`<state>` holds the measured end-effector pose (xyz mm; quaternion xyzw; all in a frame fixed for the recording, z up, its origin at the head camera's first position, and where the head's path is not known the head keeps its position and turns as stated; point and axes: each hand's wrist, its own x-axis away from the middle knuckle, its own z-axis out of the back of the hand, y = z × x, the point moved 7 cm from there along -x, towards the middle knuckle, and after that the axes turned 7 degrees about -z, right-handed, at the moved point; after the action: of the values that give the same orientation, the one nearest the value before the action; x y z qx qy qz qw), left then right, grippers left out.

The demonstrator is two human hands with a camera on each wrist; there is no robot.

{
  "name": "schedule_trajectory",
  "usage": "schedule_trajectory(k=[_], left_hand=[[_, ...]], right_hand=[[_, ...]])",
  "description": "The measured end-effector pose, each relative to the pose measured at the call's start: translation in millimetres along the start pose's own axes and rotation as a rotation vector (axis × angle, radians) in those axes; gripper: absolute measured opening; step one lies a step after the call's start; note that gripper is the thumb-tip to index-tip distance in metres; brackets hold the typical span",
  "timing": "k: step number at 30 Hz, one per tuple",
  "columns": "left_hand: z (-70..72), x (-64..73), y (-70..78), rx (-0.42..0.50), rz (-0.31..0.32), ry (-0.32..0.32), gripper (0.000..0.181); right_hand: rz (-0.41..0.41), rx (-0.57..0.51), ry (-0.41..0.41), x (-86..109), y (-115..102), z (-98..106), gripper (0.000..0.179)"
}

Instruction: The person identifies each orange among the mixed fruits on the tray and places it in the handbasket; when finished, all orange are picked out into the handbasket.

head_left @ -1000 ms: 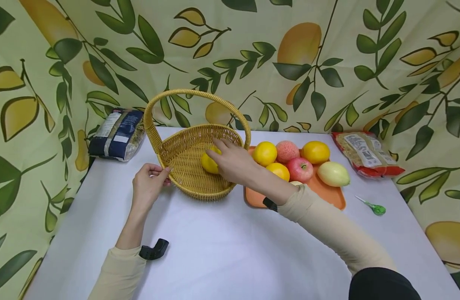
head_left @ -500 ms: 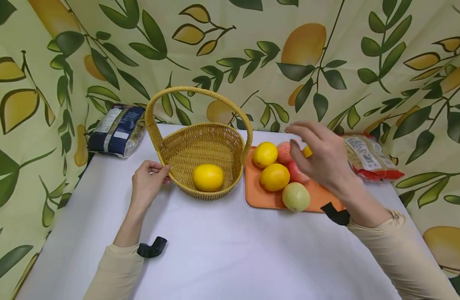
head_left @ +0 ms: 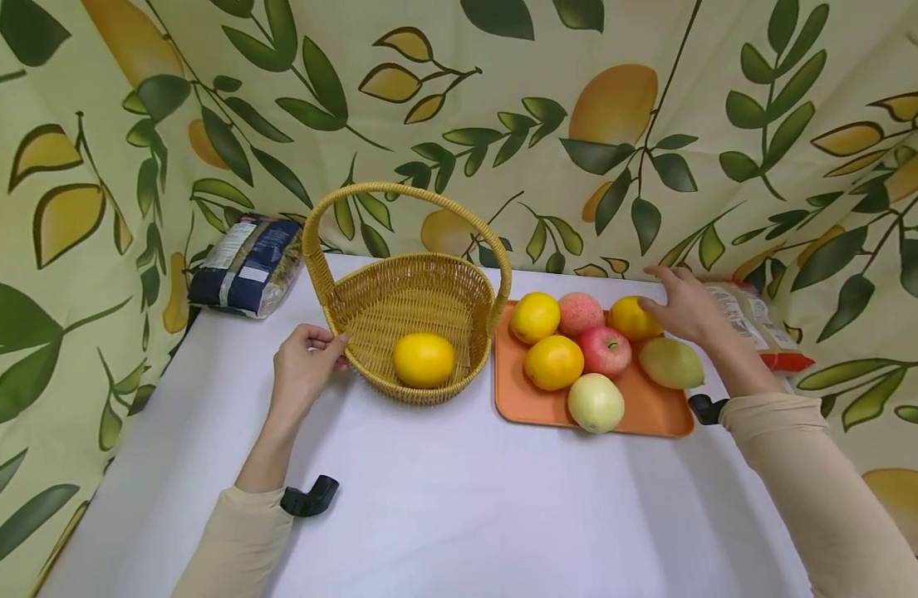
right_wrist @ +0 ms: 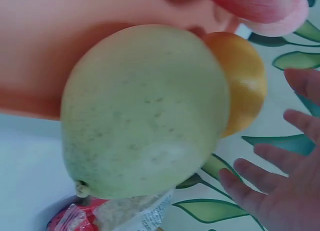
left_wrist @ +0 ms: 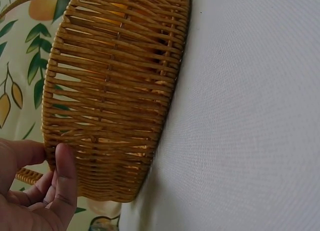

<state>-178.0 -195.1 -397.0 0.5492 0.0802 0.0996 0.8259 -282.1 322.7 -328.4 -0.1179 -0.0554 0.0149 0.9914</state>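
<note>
My left hand [head_left: 303,365] pinches the left rim of a wicker basket [head_left: 354,332] between thumb and fingers; the left wrist view shows this grip against the woven wall [left_wrist: 115,91]. Inside the basket lies one yellow lemon [head_left: 424,360]. Over the back right of an orange tray [head_left: 526,407], my right hand [head_left: 694,309] hovers with fingers spread and nothing in them. Closest to it are an orange-yellow fruit [head_left: 634,319] and a pale green mango-like fruit [head_left: 670,363]. In the right wrist view the fingers [right_wrist: 265,176] appear apart from both fruits.
The tray also bears a red apple [head_left: 605,350], a pink textured fruit [head_left: 581,314], a pale round fruit [head_left: 596,403] and two yellow fruits, one a lemon [head_left: 535,317]. Plastic bags stand at the back left [head_left: 247,264] and back right [head_left: 761,324].
My right hand has let go of the lemon inside the basket and moved right, across the tray to its far right corner. The left hand has kept its hold on the rim.
</note>
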Motion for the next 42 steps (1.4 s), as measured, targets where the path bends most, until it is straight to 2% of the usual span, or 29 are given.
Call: schedule_trajectory(k=[3, 5, 9, 15, 22, 27, 34, 38, 42], left_hand=[[0.3, 0.9, -1.1, -0.005, 0.004, -0.001, 0.028], [0.7, 1.0, -0.5, -0.004, 0.0, 0.0, 0.028], [0.9, -0.1, 2.5, -0.001, -0.013, 0.002, 0.028], [0.8, -1.8, 4.4, 0.009, -0.006, 0.003, 0.026], [0.1, -2.2, 4.3, 0.011, -0.003, 0.002, 0.027], [-0.4, -2.3, 3.6, 0.008, -0.012, 0.001, 0.028], [0.6, -0.6, 0.4, -0.005, -0.02, -0.001, 0.029], [-0.1, 0.2, -1.5, -0.005, -0.015, -0.007, 0.03], [-1.1, -0.6, -1.7, 0.004, -0.01, -0.006, 0.029]], right_hand=[[0.024, 0.041, -0.136, -3.3, 4.8, -18.7, 0.065], [0.04, 0.055, -0.195, -4.1, 5.4, -26.6, 0.065], [0.056, 0.078, -0.228, -4.8, 6.0, -31.5, 0.06], [0.074, 0.084, -0.212, -6.5, 5.8, -30.4, 0.06], [0.086, 0.124, -0.197, -6.8, 4.1, -28.3, 0.068], [0.077, 0.162, -0.211, -6.6, 4.4, -28.5, 0.07], [0.047, 0.146, -0.216, -6.2, 3.8, -29.1, 0.07], [0.023, 0.105, -0.162, -5.4, 6.5, -25.1, 0.074], [-0.021, 0.021, -0.043, 0.4, 6.5, -9.6, 0.076]])
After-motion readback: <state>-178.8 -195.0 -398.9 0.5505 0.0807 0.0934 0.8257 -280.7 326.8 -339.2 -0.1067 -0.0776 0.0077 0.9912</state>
